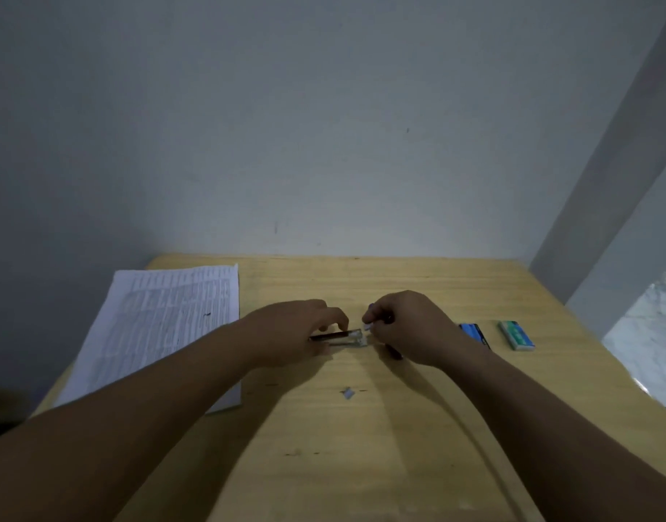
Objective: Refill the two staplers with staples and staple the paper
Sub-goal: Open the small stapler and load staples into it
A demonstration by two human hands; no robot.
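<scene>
A small stapler (340, 337) with a dark top and a shiny metal front lies on the wooden table (361, 465) at the middle. My left hand (297, 331) presses down on its rear part and holds it. My right hand (406, 325) is closed just to the right of the stapler's front, pinching a small pale strip of staples (368, 327) at its fingertips. A dark object, partly hidden, shows under my right hand. The printed paper (161, 325) lies flat at the table's left side, partly under my left forearm.
A blue staple box (473, 333) and a green staple box (516, 335) lie to the right of my right hand. A small loose bit of staples (348, 392) rests on the table nearer to me. The grey wall stands right behind the table.
</scene>
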